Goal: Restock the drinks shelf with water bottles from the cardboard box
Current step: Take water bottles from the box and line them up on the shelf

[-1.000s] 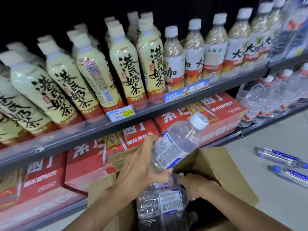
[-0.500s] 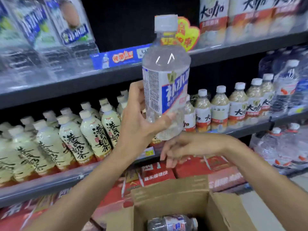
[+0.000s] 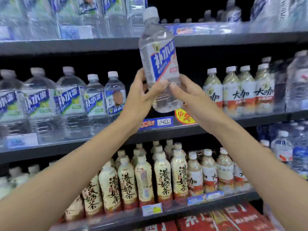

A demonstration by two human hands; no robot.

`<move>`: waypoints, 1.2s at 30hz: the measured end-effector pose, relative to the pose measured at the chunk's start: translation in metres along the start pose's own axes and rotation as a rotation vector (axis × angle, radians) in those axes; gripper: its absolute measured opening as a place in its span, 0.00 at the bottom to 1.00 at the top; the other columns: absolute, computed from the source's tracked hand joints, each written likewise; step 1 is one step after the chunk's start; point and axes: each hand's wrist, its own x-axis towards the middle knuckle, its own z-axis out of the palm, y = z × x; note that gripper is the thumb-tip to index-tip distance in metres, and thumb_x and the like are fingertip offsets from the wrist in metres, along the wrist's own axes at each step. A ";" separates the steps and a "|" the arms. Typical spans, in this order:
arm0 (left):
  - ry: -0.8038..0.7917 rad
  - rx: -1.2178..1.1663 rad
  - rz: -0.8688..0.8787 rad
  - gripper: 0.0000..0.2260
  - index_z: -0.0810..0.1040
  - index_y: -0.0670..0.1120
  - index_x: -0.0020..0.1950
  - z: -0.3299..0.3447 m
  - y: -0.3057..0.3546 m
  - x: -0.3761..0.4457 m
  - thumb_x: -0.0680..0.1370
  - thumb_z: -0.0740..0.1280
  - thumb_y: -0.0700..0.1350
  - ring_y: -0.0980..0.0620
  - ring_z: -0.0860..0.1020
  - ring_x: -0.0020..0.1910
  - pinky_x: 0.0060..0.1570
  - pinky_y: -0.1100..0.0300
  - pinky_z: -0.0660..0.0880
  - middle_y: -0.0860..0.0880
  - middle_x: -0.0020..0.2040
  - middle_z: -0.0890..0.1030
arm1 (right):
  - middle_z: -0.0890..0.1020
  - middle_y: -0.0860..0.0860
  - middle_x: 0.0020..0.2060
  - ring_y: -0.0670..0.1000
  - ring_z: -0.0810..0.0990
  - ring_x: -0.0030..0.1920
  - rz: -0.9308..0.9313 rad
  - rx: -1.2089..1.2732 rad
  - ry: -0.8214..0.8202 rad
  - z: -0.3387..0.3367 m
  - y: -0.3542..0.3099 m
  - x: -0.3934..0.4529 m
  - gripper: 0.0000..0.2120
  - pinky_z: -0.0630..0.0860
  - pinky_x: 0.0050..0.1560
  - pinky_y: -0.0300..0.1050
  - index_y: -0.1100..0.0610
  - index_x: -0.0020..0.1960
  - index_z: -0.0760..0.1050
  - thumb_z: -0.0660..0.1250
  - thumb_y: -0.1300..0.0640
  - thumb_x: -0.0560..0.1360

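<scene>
Holding one clear plastic water bottle with a blue-and-white label (image 3: pixel 159 64) upright before the dark gap on the grey metal middle shelf (image 3: pixel 216 125); left hand (image 3: pixel 141 95) and right hand (image 3: pixel 186 95) both gripped its lower half. Not yet shelved. Cardboard box out of view, so remaining stock unknown.

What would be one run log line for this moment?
step: shelving | water bottle: upright, raised before shelf gap | left hand: holds bottle | right hand: holds bottle
</scene>
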 end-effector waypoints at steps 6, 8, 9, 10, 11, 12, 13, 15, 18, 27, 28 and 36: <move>-0.080 0.325 -0.115 0.26 0.66 0.48 0.71 -0.023 -0.021 0.029 0.76 0.71 0.45 0.55 0.79 0.58 0.61 0.53 0.77 0.51 0.61 0.78 | 0.80 0.51 0.61 0.50 0.78 0.63 0.088 -0.121 -0.020 -0.002 0.032 0.043 0.22 0.73 0.66 0.56 0.54 0.72 0.65 0.64 0.58 0.79; -0.102 0.406 -0.182 0.27 0.65 0.47 0.72 -0.027 -0.029 0.040 0.75 0.72 0.44 0.55 0.78 0.58 0.61 0.53 0.77 0.51 0.62 0.78 | 0.80 0.51 0.59 0.49 0.79 0.61 0.157 -0.100 -0.029 -0.001 0.044 0.057 0.23 0.74 0.65 0.54 0.53 0.72 0.64 0.65 0.59 0.79; -0.134 0.442 -0.213 0.28 0.65 0.47 0.72 -0.029 -0.032 0.044 0.75 0.72 0.44 0.54 0.78 0.59 0.61 0.52 0.77 0.51 0.62 0.78 | 0.80 0.51 0.58 0.49 0.80 0.59 0.193 -0.080 -0.033 0.000 0.047 0.063 0.24 0.74 0.65 0.54 0.53 0.72 0.65 0.66 0.59 0.78; -0.171 0.477 -0.230 0.29 0.65 0.48 0.72 -0.030 -0.036 0.048 0.74 0.73 0.44 0.54 0.78 0.60 0.62 0.51 0.76 0.51 0.62 0.78 | 0.81 0.51 0.57 0.48 0.80 0.58 0.221 -0.072 -0.035 0.000 0.052 0.068 0.24 0.73 0.65 0.54 0.52 0.71 0.65 0.67 0.59 0.77; -0.194 0.518 -0.235 0.29 0.66 0.48 0.72 -0.031 -0.041 0.052 0.74 0.73 0.44 0.53 0.77 0.61 0.62 0.50 0.76 0.51 0.62 0.78 | 0.80 0.50 0.57 0.47 0.80 0.57 0.239 -0.080 -0.040 -0.001 0.055 0.074 0.24 0.73 0.65 0.54 0.52 0.71 0.66 0.68 0.59 0.77; -0.206 0.570 -0.229 0.28 0.67 0.48 0.71 -0.031 -0.045 0.055 0.73 0.73 0.45 0.53 0.77 0.61 0.63 0.49 0.75 0.50 0.62 0.78 | 0.80 0.50 0.57 0.47 0.80 0.57 0.248 -0.085 -0.040 -0.002 0.058 0.079 0.24 0.73 0.65 0.53 0.52 0.70 0.66 0.69 0.59 0.76; -0.215 0.634 -0.223 0.28 0.68 0.48 0.71 -0.033 -0.048 0.059 0.73 0.73 0.46 0.53 0.76 0.61 0.63 0.49 0.75 0.50 0.62 0.78 | 0.79 0.50 0.56 0.47 0.79 0.56 0.257 -0.088 -0.035 -0.002 0.059 0.084 0.25 0.75 0.63 0.49 0.53 0.70 0.66 0.69 0.61 0.76; -0.246 0.802 -0.212 0.26 0.70 0.47 0.68 -0.038 -0.049 0.065 0.72 0.74 0.48 0.52 0.77 0.60 0.62 0.51 0.75 0.50 0.61 0.79 | 0.78 0.51 0.56 0.46 0.79 0.54 0.276 -0.109 -0.030 -0.002 0.062 0.094 0.27 0.78 0.53 0.40 0.56 0.71 0.64 0.70 0.64 0.75; -0.288 1.087 -0.176 0.21 0.77 0.44 0.62 -0.053 -0.031 0.075 0.72 0.74 0.48 0.53 0.81 0.49 0.54 0.56 0.78 0.47 0.55 0.82 | 0.78 0.54 0.56 0.50 0.78 0.57 0.341 -0.137 -0.048 0.002 0.071 0.104 0.27 0.78 0.53 0.43 0.60 0.68 0.64 0.70 0.67 0.73; -0.291 1.483 0.200 0.10 0.81 0.54 0.52 -0.077 0.010 0.074 0.75 0.63 0.46 0.43 0.80 0.51 0.47 0.48 0.77 0.50 0.50 0.83 | 0.82 0.52 0.47 0.48 0.80 0.45 0.527 -0.102 -0.072 0.025 0.107 0.121 0.11 0.73 0.37 0.40 0.61 0.60 0.73 0.66 0.65 0.77; -0.290 1.479 0.235 0.11 0.81 0.54 0.53 -0.081 0.007 0.072 0.75 0.63 0.46 0.44 0.79 0.53 0.47 0.48 0.77 0.52 0.51 0.82 | 0.82 0.53 0.48 0.49 0.80 0.46 0.543 -0.093 -0.066 0.029 0.112 0.123 0.12 0.73 0.37 0.41 0.61 0.61 0.73 0.66 0.65 0.77; -0.198 1.427 0.410 0.11 0.80 0.56 0.55 -0.099 -0.009 0.078 0.77 0.61 0.47 0.51 0.74 0.56 0.42 0.55 0.69 0.56 0.52 0.80 | 0.81 0.56 0.54 0.52 0.80 0.52 0.614 -0.083 -0.123 0.043 0.136 0.153 0.12 0.79 0.51 0.50 0.61 0.62 0.73 0.64 0.63 0.79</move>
